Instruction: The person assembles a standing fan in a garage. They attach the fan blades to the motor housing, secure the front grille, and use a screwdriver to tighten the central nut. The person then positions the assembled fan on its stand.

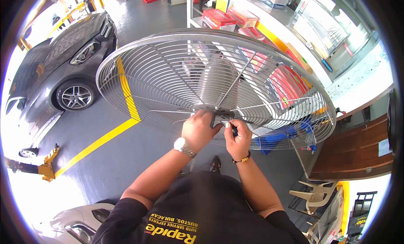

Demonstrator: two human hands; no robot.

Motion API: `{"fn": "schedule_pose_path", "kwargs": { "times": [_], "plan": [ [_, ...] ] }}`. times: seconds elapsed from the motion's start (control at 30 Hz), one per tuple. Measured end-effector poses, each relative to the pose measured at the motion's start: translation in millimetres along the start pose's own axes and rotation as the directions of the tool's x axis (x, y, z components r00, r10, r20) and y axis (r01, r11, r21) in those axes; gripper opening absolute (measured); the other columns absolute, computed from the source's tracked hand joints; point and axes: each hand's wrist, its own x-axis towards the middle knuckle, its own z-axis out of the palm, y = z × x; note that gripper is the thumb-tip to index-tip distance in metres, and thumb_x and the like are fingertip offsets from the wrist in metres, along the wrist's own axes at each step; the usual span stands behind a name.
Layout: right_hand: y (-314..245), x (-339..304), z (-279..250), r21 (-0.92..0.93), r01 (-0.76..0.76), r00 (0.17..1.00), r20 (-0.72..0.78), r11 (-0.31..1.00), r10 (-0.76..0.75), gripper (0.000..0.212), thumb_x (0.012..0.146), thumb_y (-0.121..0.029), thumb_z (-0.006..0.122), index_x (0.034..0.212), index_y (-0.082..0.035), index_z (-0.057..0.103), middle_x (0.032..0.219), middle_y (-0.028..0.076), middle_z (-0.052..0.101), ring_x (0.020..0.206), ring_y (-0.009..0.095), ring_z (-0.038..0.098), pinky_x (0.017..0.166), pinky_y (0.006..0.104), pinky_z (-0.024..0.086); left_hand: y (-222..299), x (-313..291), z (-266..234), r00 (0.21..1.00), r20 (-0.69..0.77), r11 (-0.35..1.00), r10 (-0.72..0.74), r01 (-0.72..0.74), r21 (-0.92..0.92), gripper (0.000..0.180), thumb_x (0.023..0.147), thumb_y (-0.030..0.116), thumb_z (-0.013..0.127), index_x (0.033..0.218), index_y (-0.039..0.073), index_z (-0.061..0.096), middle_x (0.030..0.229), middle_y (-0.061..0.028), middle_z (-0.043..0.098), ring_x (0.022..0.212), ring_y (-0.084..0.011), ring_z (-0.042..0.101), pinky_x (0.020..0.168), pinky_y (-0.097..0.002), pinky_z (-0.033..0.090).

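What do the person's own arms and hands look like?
Short black sleeves leave the forearms bare. The ungloved left hand has a silver watch with a metal band at the wrist; the ungloved right hand, a dark bracelet with gold-coloured pieces.

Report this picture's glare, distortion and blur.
Head view: glare whitens the left rim by the dark car and brightens the grey floor; head view: edges bend inside a black border; head view: left hand and right hand at the fan guard show no obvious blur.

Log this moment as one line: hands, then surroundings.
left hand: fingers at fan hub | right hand: holding small dark part near hub | around: wire guard, dark car, red boxes
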Motion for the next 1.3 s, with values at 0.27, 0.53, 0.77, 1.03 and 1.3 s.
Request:
{"fn": "schedule_pose_path", "kwargs": {
  "times": [0.27, 0.53, 0.77, 1.03, 1.3],
  "plan": [
    [-4.7, 8.4, -9.0, 0.078, 0.142, 0.989, 0.026, 0.987, -0.144, 0.009, 0.084, -0.005, 0.068, 0.088, -0.003, 0.061, 0.078, 0.009, 0.065, 0.063, 0.021, 0.060, 0.058, 0.0297, 0.048, 7.4, 5.7, 13.4, 0.995, -0.064, 0.993, -0.074, 0.079, 0.087, 0.015, 0.081, 0.017, 0.068, 0.078, 0.004, 0.062, 0.080, -0.0138, 0.064, 0.070, -0.0335, 0.064, 0.062, -0.0425, 0.052],
    [12.3, -27.5, -8.6, 0.241, -0.169, 0.982, 0.127, 0.956, 0.142, 0.016, 0.086, -0.016, 0.066, 0.094, -0.002, 0.063, 0.075, 0.009, 0.063, 0.066, 0.021, 0.061, 0.061, 0.0308, 0.047, -34.2, -7.3, -1.3, 0.943, -0.164, 0.939, -0.290, 0.247, -0.241, 0.018, 0.084, 0.015, 0.072, 0.083, -0.003, 0.066, 0.067, -0.0142, 0.065, 0.058, -0.0221, 0.061, 0.057, -0.0341, 0.048],
    [23.5, -52.7, 2.4, 0.225, -0.459, 0.867, 0.324, 0.860, 0.378, 0.016, 0.089, -0.016, 0.063, 0.094, -0.001, 0.064, 0.073, 0.009, 0.061, 0.065, 0.020, 0.059, 0.060, 0.0316, 0.045, -51.1, -21.8, 8.0, 0.700, 0.433, 0.351, -0.568, 0.681, -0.642, 0.029, 0.092, 0.029, 0.067, 0.090, 0.000, 0.068, 0.065, 0.0031, 0.052, 0.056, -0.0052, 0.043, 0.052, -0.0237, 0.036],
    [33.1, -71.0, -20.1, 0.178, -0.598, 0.764, 0.422, 0.782, 0.488, 0.019, 0.091, -0.019, 0.062, 0.091, 0.000, 0.065, 0.068, 0.005, 0.059, 0.054, 0.013, 0.056, 0.052, 0.0293, 0.044, -24.8, -0.2, 25.8, 0.691, 0.465, 0.223, -0.554, 0.661, -0.717, 0.029, 0.085, 0.022, 0.075, 0.095, -0.004, 0.068, 0.073, 0.0018, 0.059, 0.060, -0.0065, 0.045, 0.055, -0.0233, 0.037],
    [31.0, -76.1, -29.5, 0.173, -0.618, 0.764, 0.364, 0.767, 0.533, 0.012, 0.093, -0.010, 0.059, 0.096, -0.001, 0.067, 0.064, -0.001, 0.057, 0.051, 0.004, 0.051, 0.047, 0.0210, 0.041, -9.3, 4.3, 18.7, 0.812, 0.144, 0.699, -0.566, 0.565, -0.437, 0.024, 0.083, 0.019, 0.072, 0.091, -0.003, 0.071, 0.077, -0.0126, 0.070, 0.069, -0.0177, 0.064, 0.064, -0.0312, 0.050]
  ]
}}
